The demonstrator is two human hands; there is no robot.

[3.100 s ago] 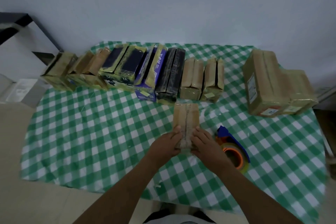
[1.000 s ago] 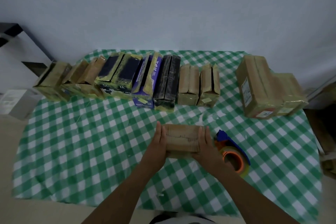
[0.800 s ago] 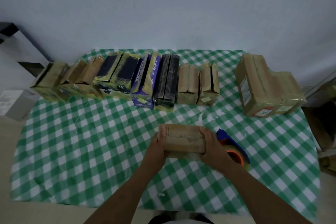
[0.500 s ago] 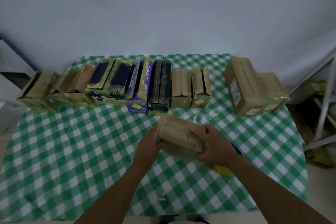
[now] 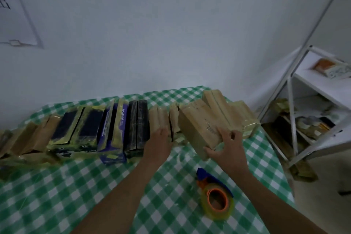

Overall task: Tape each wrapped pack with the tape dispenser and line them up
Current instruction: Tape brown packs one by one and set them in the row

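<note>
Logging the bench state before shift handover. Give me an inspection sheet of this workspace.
Surface: green checked tablecloth.
Job's things: row of packs along the back; brown pack tilted at its right end; tape dispenser lying near the front.
Clutter: larger packs behind the brown pack.
Grips: left hand flat against the row; right hand holds the brown pack.
Cables: nothing seen.
Surroundings: paper sheet on the wall; shelf rack at right.

Dim pale wall [image 5: 152, 34] with a paper sheet [image 5: 15, 15] at left, white shelf rack [image 5: 322, 89] at right.
</note>
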